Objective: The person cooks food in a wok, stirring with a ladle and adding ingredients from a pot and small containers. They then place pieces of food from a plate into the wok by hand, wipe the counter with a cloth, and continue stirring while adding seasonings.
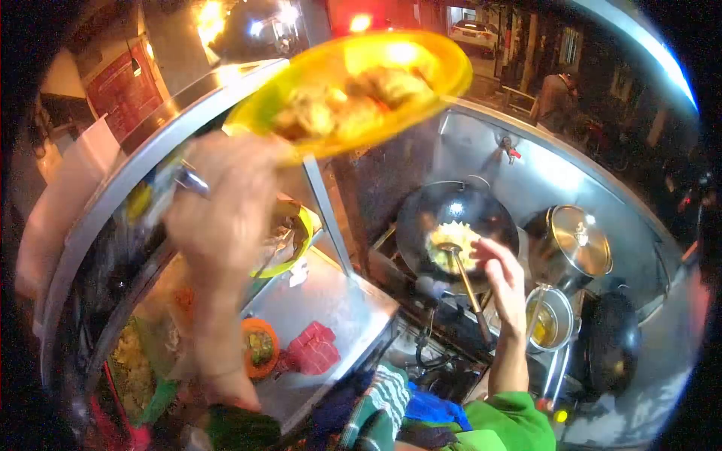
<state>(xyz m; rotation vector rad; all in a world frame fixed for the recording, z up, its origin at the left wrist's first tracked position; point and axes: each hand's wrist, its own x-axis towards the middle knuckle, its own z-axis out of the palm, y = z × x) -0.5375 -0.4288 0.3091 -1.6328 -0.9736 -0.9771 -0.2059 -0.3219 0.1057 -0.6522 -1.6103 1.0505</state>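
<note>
My left hand (233, 199), blurred by motion, is closed on the near left rim of a yellow plate (248, 124) with pale and browned food pieces (353, 101) on it. The plate is raised and tilted above the cart's frame. My right hand (504, 278) holds nothing; its fingers are apart and slightly bent at the right side of a black wok (417, 218). Yellow-white food (455, 234) with a frilly edge lies in the wok. A long-handled ladle (468, 284) rests with its head on this food, its handle passing just left of my right hand.
Right of the wok stand a lidded steel pot (575, 244) and a small saucepan (551, 319) of yellowish liquid. An orange bowl (259, 348) and a red cloth (312, 349) lie on the metal counter (353, 308). A green-yellow bowl (304, 233) sits behind my left forearm.
</note>
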